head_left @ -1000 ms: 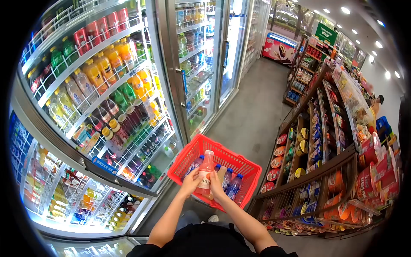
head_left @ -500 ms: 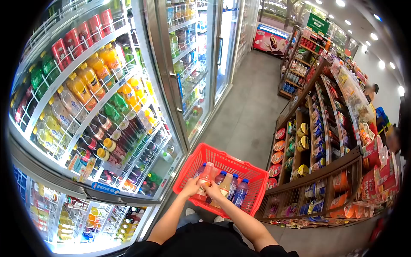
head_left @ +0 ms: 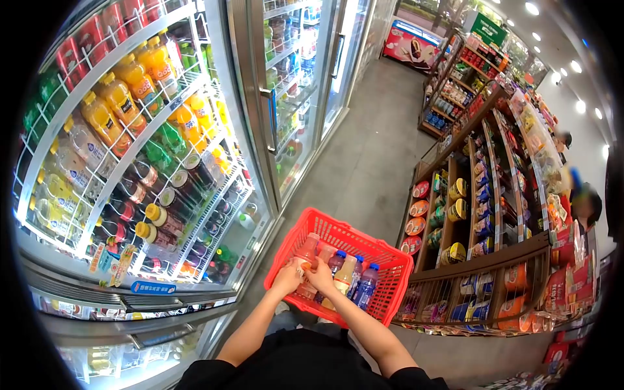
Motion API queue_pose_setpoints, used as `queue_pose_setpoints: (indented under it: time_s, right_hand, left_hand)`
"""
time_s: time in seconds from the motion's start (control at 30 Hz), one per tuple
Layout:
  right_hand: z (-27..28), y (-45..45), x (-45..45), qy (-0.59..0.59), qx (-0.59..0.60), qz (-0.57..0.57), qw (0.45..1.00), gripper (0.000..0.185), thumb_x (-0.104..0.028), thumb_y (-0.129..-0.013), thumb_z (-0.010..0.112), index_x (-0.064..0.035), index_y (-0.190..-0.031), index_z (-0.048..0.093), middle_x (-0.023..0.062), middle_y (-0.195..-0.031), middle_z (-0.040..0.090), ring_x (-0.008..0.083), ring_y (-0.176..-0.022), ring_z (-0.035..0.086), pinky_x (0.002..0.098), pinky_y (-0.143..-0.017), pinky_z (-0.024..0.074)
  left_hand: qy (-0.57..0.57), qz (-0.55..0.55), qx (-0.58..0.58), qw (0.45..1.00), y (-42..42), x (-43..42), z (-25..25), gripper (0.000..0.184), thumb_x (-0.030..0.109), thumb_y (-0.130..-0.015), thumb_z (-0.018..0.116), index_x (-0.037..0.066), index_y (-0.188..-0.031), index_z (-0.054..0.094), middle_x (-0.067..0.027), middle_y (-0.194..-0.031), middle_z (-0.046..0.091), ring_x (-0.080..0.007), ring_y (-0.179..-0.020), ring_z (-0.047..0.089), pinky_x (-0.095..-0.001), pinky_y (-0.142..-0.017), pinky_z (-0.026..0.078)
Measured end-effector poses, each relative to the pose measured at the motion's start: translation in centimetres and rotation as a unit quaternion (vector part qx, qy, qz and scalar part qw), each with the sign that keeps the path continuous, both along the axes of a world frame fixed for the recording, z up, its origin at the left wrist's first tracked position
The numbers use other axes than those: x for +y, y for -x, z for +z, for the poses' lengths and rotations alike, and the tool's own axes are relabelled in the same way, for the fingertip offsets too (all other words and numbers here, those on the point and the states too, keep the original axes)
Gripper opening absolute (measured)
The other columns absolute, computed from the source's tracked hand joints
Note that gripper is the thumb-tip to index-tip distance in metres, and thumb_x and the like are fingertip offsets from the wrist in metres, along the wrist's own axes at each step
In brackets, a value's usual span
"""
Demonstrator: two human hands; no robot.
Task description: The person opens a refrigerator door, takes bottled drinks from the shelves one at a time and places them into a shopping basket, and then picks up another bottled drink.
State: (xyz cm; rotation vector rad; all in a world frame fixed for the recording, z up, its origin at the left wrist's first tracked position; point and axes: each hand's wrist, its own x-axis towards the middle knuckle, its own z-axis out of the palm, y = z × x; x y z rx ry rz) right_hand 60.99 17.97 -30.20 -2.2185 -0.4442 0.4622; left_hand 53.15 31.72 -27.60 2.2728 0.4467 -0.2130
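Note:
A red plastic shopping basket (head_left: 396,266) is in front of my body at the bottom middle of the head view. My left hand (head_left: 286,279) and my right hand (head_left: 319,275) are both closed around a pink drink bottle (head_left: 308,246) at the basket's left end. The bottle tilts, its upper part showing above my fingers. To its right in the basket lie several more bottles, among them a pale yellow one (head_left: 344,275) and a purple-blue one with a blue cap (head_left: 366,287). My hands hide the pink bottle's lower part.
On the left stands a lit drinks cooler with orange juice bottles (head_left: 104,120) on its racks. Further glass cooler doors (head_left: 286,97) line the aisle (head_left: 344,162). Snack shelves (head_left: 478,195) stand on the right, with people behind them. A red chest freezer (head_left: 413,47) is at the far end.
The pink bottle has shifted slightly up and left, with both hands still on it. My view has moved a little, and the cooler racks appear lower and further left.

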Motion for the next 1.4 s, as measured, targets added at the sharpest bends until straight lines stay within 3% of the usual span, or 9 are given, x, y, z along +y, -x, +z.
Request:
queue_pose_setpoints:
  time_s: [0.2, 0.3, 0.37, 0.5, 0.53, 0.6, 0.77, 1.13, 1.4]
  right_hand:
    - [3.2, 0.3, -1.7, 0.005, 0.091, 0.002, 0.996, 0.068, -0.021, -0.085, 0.069, 0.002, -0.14, 0.038, 0.0177, -0.104, 0.067, 0.0249, -0.091, 0.069, 0.0347, -0.08, 0.0556]
    - [3.1, 0.4, -3.1, -0.129, 0.18, -0.037, 0.975, 0.057, -0.02, -0.087, 0.065, 0.0023, -0.135, 0.044, 0.0185, -0.102, 0.066, 0.0282, -0.092, 0.068, 0.0369, -0.077, 0.055]
    - [5.9, 0.4, -4.3, -0.221, 0.277, -0.046, 0.934, 0.043, -0.014, -0.093, 0.058, 0.0016, -0.132, 0.046, 0.016, -0.102, 0.065, 0.0219, -0.09, 0.068, 0.032, -0.072, 0.0566]
    - [7.1, -0.2, -6.5, -0.254, 0.305, -0.052, 0.916, 0.027, -0.012, -0.099, 0.051, -0.0021, -0.124, 0.05, 0.0112, -0.107, 0.063, 0.0183, -0.088, 0.066, 0.0298, -0.075, 0.0567]
    - [7.7, -0.1, -6.9, -0.249, 0.309, -0.048, 0.917, 0.027, -0.012, -0.099, 0.051, -0.0021, -0.124, 0.05, 0.0112, -0.107, 0.063, 0.0183, -0.088, 0.066, 0.0298, -0.075, 0.0567]
    - [8.9, -0.1, -7.7, -0.313, 0.306, -0.042, 0.898, 0.025, -0.015, -0.1, 0.048, -0.0033, -0.121, 0.054, 0.0089, -0.105, 0.064, 0.016, -0.089, 0.065, 0.0284, -0.076, 0.0545]
    - [12.8, 1.1, -7.6, -0.359, 0.313, 0.012, 0.879, 0.024, -0.016, -0.102, 0.046, -0.0016, -0.119, 0.056, 0.0075, -0.099, 0.063, 0.0148, -0.085, 0.063, 0.027, -0.075, 0.053]
    - [19.0, 9.3, 1.0, -0.459, 0.365, 0.182, 0.789, 0.026, -0.018, -0.102, 0.046, -0.0006, -0.115, 0.059, 0.0062, -0.094, 0.064, 0.0122, -0.084, 0.062, 0.0255, -0.075, 0.0498]
    - [20.3, 18.7, 8.4, -0.392, 0.363, 0.263, 0.803, 0.028, -0.02, -0.102, 0.045, 0.0006, -0.113, 0.06, 0.009, -0.095, 0.065, 0.0155, -0.082, 0.063, 0.0285, -0.074, 0.0502]
  left_hand:
    - [0.045, -0.012, 0.086, 0.995, -0.3, -0.6, 7.3, 0.046, 0.017, -0.091, 0.051, -0.004, -0.131, 0.05, -0.0286, -0.127, 0.055, -0.0393, -0.119, 0.054, -0.047, -0.1, 0.043]
    - [0.037, 0.001, 0.053, 0.998, 0.3, -0.8, 7.8, 0.039, 0.017, -0.091, 0.053, -0.001, -0.125, 0.058, -0.0252, -0.117, 0.062, -0.0392, -0.111, 0.059, -0.0466, -0.096, 0.046]
    - [0.007, 0.034, -0.13, 0.991, 0.6, -0.7, 5.0, 0.034, 0.018, -0.092, 0.054, 0.003, -0.122, 0.062, -0.0226, -0.111, 0.066, -0.0377, -0.105, 0.063, -0.0436, -0.091, 0.049]
    - [0.101, 0.131, -0.174, 0.971, 1.5, -1.5, 6.9, 0.031, 0.019, -0.095, 0.055, 0.0, -0.119, 0.063, -0.0178, -0.106, 0.069, -0.0279, -0.099, 0.067, -0.0359, -0.086, 0.051]
    - [0.191, 0.177, -0.175, 0.949, 2.2, -2.9, 11.5, 0.028, 0.016, -0.096, 0.054, 0.0, -0.116, 0.064, -0.0132, -0.104, 0.07, -0.0207, -0.095, 0.067, -0.0325, -0.084, 0.051]
    - [0.241, 0.211, -0.223, 0.921, 3.0, -2.8, 9.2, 0.026, 0.014, -0.098, 0.052, -0.001, -0.116, 0.064, -0.0108, -0.102, 0.071, -0.0152, -0.094, 0.066, -0.0285, -0.083, 0.051]
    - [0.28, 0.336, -0.268, 0.859, 6.8, -4.8, 11.1, 0.024, 0.012, -0.1, 0.05, -0.002, -0.114, 0.065, -0.0082, -0.104, 0.069, -0.0148, -0.095, 0.065, -0.0275, -0.086, 0.05]
    - [0.202, 0.487, -0.406, 0.746, 19.1, -1.9, 16.9, 0.023, 0.013, -0.1, 0.05, -0.001, -0.116, 0.061, -0.0083, -0.103, 0.066, -0.0138, -0.093, 0.062, -0.0273, -0.086, 0.049]
    - [0.093, 0.592, -0.52, 0.608, 31.3, 6.0, 19.3, 0.016, 0.022, -0.101, 0.052, 0.008, -0.108, 0.056, -0.001, -0.098, 0.057, -0.0089, -0.091, 0.054, -0.0245, -0.081, 0.043]
